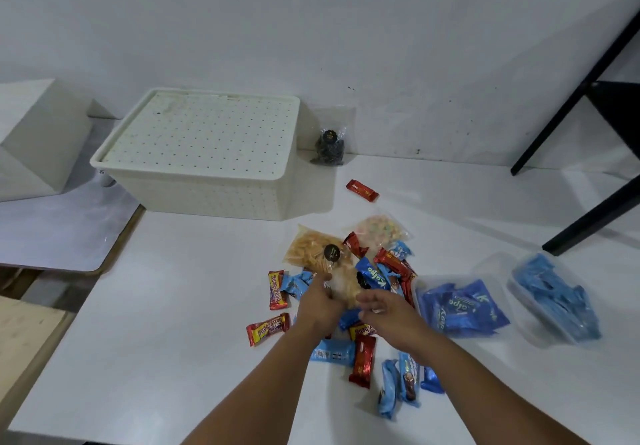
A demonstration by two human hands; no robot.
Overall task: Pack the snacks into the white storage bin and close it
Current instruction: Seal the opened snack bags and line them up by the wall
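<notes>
The white storage bin [207, 185] stands at the back left of the white table with its perforated lid [204, 133] on. A heap of snacks lies mid-table: an orange chips bag [311, 249], a pastel puffs bag [379, 233], and several red and blue wrapped bars. My left hand [320, 301] rests on the heap by the chips bag, fingers apart. Beside it my right hand [384, 309] hovers over the blue bars, fingers spread, and I see nothing gripped. A lone red bar [362, 190] lies nearer the bin.
A dark snack pouch [329, 146] leans on the wall right of the bin. Two clear tubs of blue wrappers [460, 306] [554, 301] sit at the right. Black frame legs [588, 223] cross the far right. A lower table [62, 236] adjoins on the left.
</notes>
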